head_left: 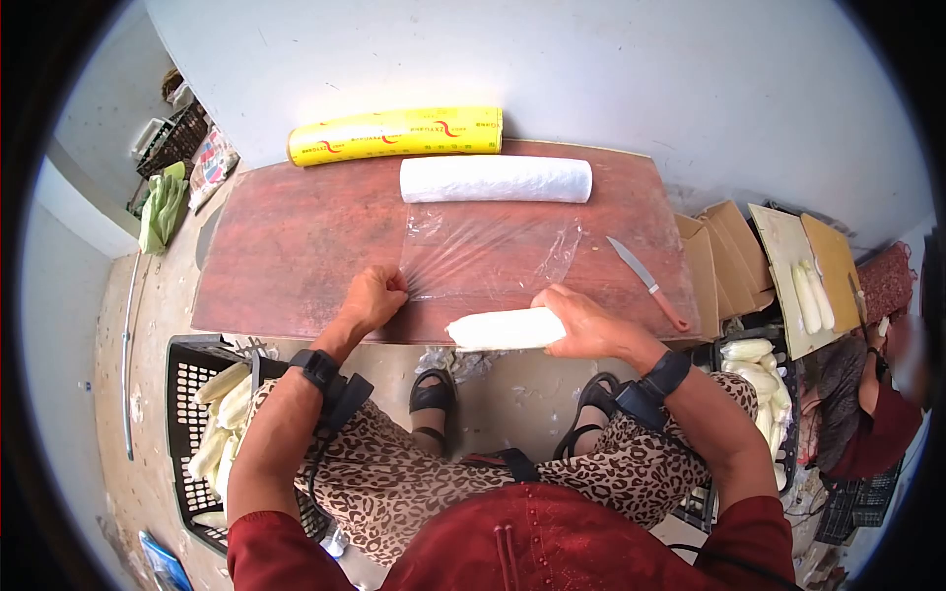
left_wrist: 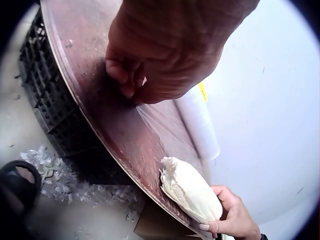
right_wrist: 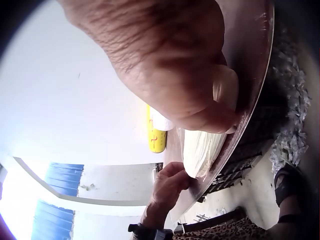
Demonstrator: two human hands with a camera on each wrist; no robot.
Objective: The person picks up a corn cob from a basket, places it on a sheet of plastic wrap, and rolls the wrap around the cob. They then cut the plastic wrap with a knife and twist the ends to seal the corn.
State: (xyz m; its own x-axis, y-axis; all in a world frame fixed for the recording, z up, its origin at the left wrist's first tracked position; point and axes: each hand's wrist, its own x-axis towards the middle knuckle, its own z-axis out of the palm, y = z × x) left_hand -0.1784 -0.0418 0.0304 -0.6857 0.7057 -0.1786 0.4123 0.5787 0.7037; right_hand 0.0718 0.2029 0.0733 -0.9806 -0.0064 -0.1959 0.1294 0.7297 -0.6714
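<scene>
Starting from the left: a black crate (head_left: 179,424) with ears of corn (head_left: 235,404) in it sits on the floor beside the desk (head_left: 276,256). A yellow roll (head_left: 394,136) lies along the back edge by the wall. The left hand (head_left: 374,300) is at the near left corner of the clear film (head_left: 483,251), fingers pinched narrow on it, and creases fan out from that grip. I'd keep that pinch low and pull gently and evenly, because a hard tug on one corner will probably just make more wrinkles, or even a tear. Film runs back to the white roll (head_left: 496,180), lying just in front of the yellow one. Next along is the ear of corn (head_left: 505,329) being handled, held sideways over the front edge of the desk, just nearer the person than the film. The right hand (head_left: 589,323) has its fingers wrapped round the right end of it. To do this bit well, I'd hold the corn level, square to the film, and smooth the near edge first. Further right is a knife (head_left: 650,284), and honestly I'd watch that elbow side
</scene>
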